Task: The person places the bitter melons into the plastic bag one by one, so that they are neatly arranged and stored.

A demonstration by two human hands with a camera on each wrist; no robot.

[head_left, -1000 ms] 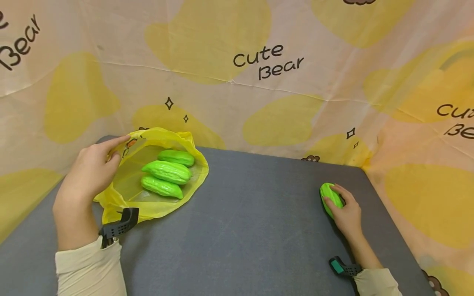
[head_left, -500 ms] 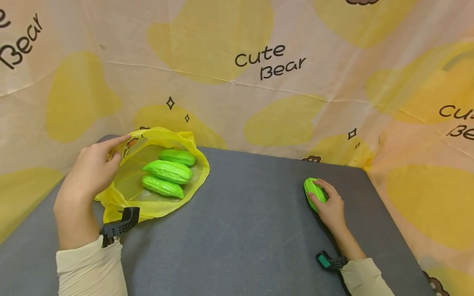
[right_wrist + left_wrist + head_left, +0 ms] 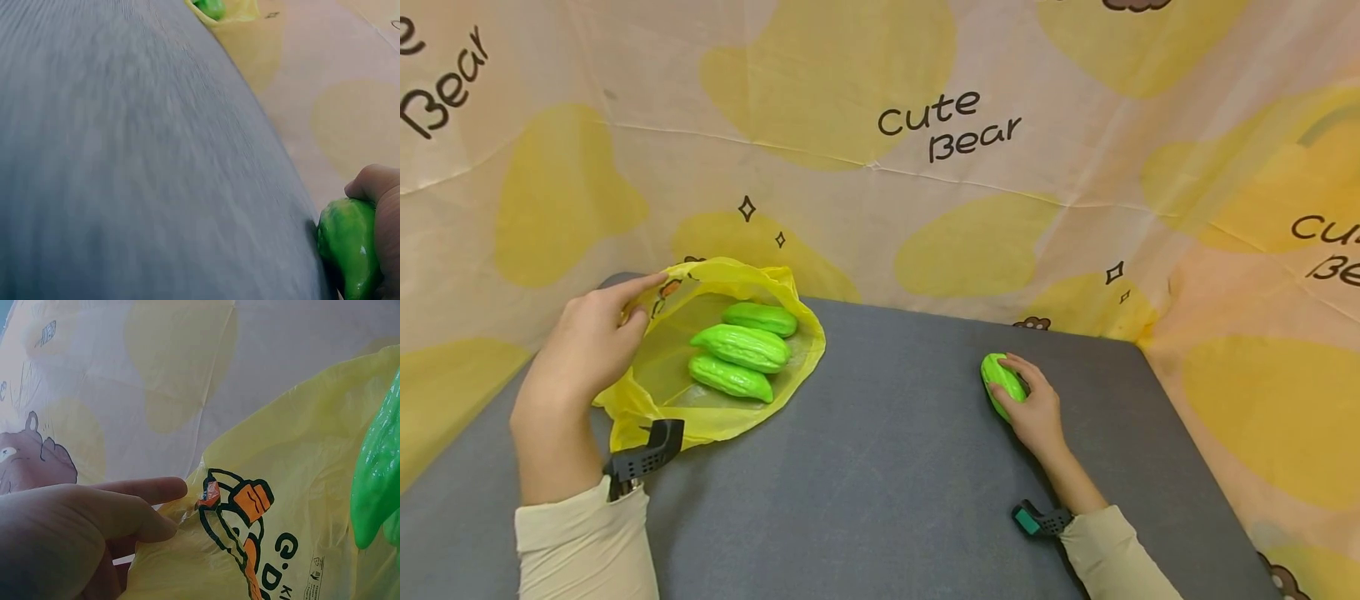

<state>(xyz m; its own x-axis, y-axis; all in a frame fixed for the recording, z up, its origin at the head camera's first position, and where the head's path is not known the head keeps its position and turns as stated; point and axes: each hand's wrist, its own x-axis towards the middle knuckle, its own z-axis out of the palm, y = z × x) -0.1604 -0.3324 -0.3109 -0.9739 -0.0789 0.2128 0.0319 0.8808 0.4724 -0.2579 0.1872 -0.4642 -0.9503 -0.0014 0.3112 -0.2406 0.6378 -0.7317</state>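
On the left, my left hand (image 3: 583, 350) pinches the rim of a yellow plastic bag (image 3: 805, 358), whose mouth gapes toward me. Inside the bag lie three bright green bitter melons (image 3: 741, 347), stacked close together. The left wrist view shows my left hand (image 3: 94, 531) at the bag's printed side (image 3: 312, 444), with a melon's tip (image 3: 375, 481) at the right edge. My right hand (image 3: 1037, 417) grips another bitter melon (image 3: 1002, 385) by its sides, low over the table at the right. That melon (image 3: 347, 244) also shows in the right wrist view, partly covered by the hand.
A dark grey table (image 3: 880, 450) stretches between the two hands. Behind it and at both sides hangs a pink and yellow printed cloth (image 3: 962, 242), meeting the table's back edge. Black straps sit on both wrists.
My right hand has moved left across the table with the bitter melon in its grip. The left hand and the bag have stayed in place.
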